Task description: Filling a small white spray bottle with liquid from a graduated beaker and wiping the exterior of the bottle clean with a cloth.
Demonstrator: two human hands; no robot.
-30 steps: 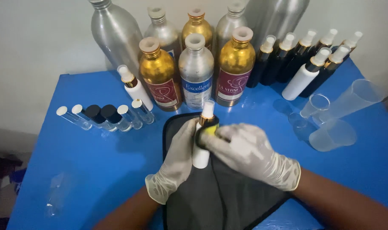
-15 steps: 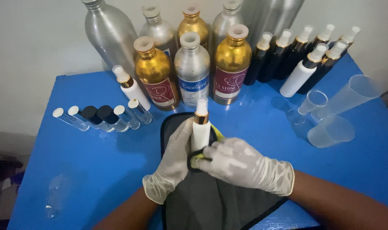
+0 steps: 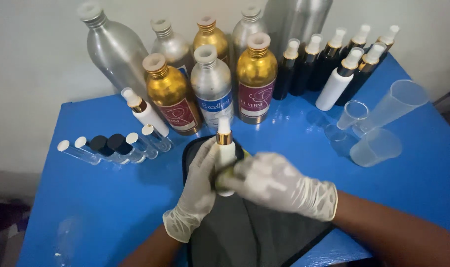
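My left hand [image 3: 197, 195], in a white glove, grips a small white spray bottle [image 3: 225, 147] with a gold collar and white cap, held upright over a black mat [image 3: 244, 232]. My right hand [image 3: 279, 184], also gloved, presses a yellow-green cloth [image 3: 224, 175] against the bottle's lower body. The cloth is mostly hidden under my fingers.
On the blue table [image 3: 96, 198] stand tall silver and gold metal bottles [image 3: 212, 91] at the back, black and white spray bottles [image 3: 333, 69] at the back right, clear plastic cups [image 3: 375, 146] on the right, and small vials [image 3: 111, 148] plus a white spray bottle [image 3: 143, 111] on the left.
The bottle has stayed upright in my left hand while my right hand with the cloth slid down from its neck to its lower body.
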